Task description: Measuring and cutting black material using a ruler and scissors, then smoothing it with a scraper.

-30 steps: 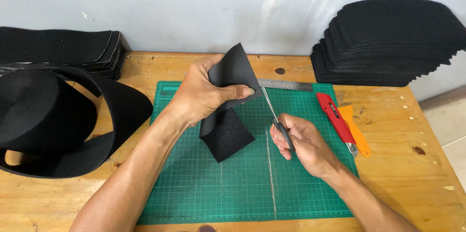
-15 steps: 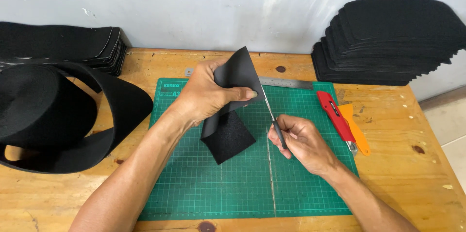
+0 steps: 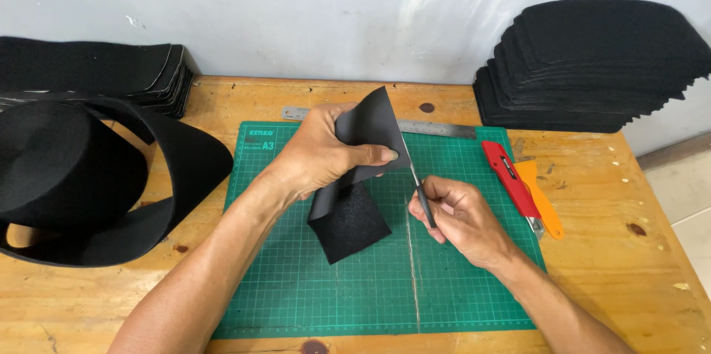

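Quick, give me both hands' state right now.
Left hand: closed, holding the folded black strip up off the green mat.
Right hand: closed on the scissors.

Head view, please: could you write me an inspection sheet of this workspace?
Surface: wooden table with green cutting mat.
Job's things: folded black strip, scissors at its edge.
Clutter: steel ruler, red utility knife, orange tool.
Grippers: left hand pinches the strip; right hand grips the scissors.
Cables: nothing seen.
Surroundings: black webbing roll, black stacks, grey wall.
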